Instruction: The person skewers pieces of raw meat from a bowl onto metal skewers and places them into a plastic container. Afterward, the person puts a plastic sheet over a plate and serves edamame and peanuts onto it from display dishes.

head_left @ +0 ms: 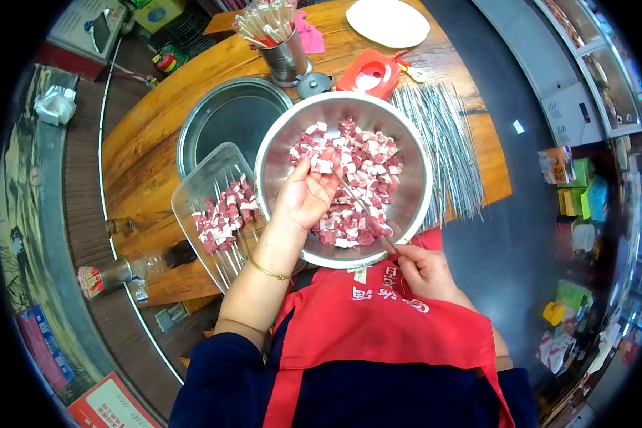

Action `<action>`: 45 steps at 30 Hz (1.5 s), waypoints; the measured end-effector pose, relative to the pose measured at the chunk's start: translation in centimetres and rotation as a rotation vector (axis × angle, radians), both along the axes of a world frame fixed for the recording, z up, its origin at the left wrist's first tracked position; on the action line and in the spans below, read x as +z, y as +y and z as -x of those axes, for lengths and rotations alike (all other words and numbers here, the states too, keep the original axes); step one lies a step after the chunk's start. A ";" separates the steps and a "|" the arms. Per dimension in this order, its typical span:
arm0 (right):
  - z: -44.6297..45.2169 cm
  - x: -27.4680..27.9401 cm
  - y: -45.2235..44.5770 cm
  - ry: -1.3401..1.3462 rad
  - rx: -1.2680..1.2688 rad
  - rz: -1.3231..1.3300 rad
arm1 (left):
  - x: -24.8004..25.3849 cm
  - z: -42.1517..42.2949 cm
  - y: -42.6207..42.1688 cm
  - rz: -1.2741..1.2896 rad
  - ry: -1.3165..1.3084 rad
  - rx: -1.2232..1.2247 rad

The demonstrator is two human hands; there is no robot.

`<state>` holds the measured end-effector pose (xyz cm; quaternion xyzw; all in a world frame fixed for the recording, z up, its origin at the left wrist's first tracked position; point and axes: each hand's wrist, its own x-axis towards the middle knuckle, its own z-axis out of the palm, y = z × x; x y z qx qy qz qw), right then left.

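My left hand [308, 191] is over the large steel bowl [419, 175], palm up, pinching a pale piece of meat [322, 166] between its fingertips. My right hand [425, 271], beside the bowl's near right rim, grips a thin metal skewer [360, 202]. The skewer slants across the bowl, its far end close to the left fingers; whether it has pierced the piece I cannot tell. Red and white meat cubes [367, 160] lie in the bowl. To its left, a clear plastic tray [185, 203] holds several skewers threaded with meat [225, 214].
Loose metal skewers [439, 146] are piled right of the bowl on the wooden table [146, 153]. Behind stand a dark round pan [225, 118], a metal canister of wrapped sticks [285, 60], a red plastic container [369, 73] and a white plate [387, 23].
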<state>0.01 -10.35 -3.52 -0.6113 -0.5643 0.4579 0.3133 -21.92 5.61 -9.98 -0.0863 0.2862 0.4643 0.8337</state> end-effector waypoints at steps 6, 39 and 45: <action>-0.1 0.2 -0.1 0.001 0.038 0.006 | 1.6 -0.3 -0.3 -0.060 -0.063 -0.009; -0.5 0.5 -0.3 0.000 0.111 0.126 | 2.7 -1.2 -2.1 -0.589 0.708 0.059; 0.0 1.5 0.3 -0.058 0.159 0.140 | 4.8 -0.9 -1.6 -0.264 0.251 0.021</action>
